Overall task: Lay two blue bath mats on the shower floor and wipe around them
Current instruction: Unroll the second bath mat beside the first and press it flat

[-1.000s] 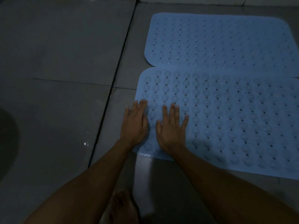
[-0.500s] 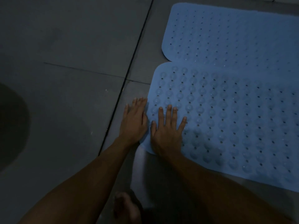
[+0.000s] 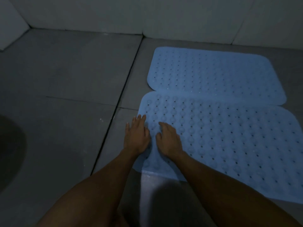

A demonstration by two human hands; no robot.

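Both blue mats are down on the grey tile shower floor [image 3: 68, 76]: the far bath mat [image 3: 213, 74] sits near the wall, and the near bath mat [image 3: 229, 141] overlaps its front edge, long axis running left to right. Both hands are at the near mat's left end, fingers spread flat, gripping nothing. The left hand [image 3: 136, 136] straddles the mat's left edge, half on tile I think (it's dim), and the right hand [image 3: 168, 141] is fully on the mat. Bare floor lies just left, so the left hand is closer for wiping.
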